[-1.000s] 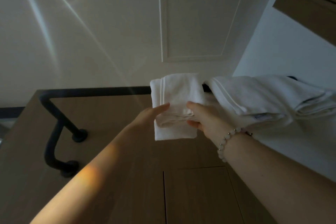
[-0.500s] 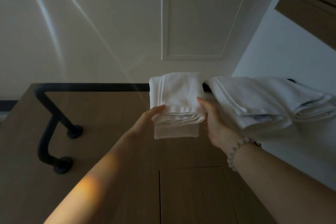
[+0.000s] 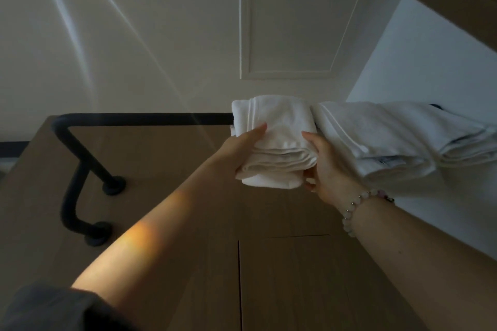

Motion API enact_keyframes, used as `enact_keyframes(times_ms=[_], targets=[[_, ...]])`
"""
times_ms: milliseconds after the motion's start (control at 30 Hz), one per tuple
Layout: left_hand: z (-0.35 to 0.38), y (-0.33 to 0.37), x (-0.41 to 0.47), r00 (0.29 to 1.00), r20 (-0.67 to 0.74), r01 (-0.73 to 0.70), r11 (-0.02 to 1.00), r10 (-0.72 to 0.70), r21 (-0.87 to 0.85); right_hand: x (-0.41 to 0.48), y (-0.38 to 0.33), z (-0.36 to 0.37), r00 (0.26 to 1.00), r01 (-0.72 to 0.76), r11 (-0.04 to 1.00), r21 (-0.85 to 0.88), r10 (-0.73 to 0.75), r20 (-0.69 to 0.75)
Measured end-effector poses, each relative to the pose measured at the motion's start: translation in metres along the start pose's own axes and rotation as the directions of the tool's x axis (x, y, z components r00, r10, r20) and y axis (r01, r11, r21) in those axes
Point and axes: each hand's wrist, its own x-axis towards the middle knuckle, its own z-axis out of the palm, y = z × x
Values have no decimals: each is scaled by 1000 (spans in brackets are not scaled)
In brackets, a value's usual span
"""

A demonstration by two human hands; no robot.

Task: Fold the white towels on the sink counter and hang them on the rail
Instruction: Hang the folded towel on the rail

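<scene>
The fingers [image 3: 309, 183] of the right hand [image 3: 326, 169] curl under the lower right corner of the small folded towel [image 3: 277, 137], with the thumb laid on its front face, so this hand grips the towel's right side. The left hand [image 3: 239, 149] holds the opposite side: its thumb lies straight along the front, and the other fingers go behind the folds where they cannot be seen. The towel is white and in several layers. It hangs over the black rail [image 3: 145, 117] between the two hands, well away from the rail's bent left corner and touching the larger white towel [image 3: 376, 137] draped to its right. A further white towel [image 3: 462, 137] lies over the rail's right end. A bead bracelet [image 3: 355, 207] sits on the right wrist, and a dark sleeve [image 3: 53, 309] covers the left upper arm. The rail's two round feet are fixed to a wooden panel [image 3: 166, 158] behind the arms.
</scene>
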Motion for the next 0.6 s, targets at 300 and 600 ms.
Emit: enact_keyframes(times_ms=[300,600], targets=[[17,-16,9,999,-32,-20,998,18,-67,-1,-3,-24,986,-105,984,142,85,144],[8,-37,6,998,23,-55,988,59,-141,-6,10,-26,989,-72,952,297,29,146]])
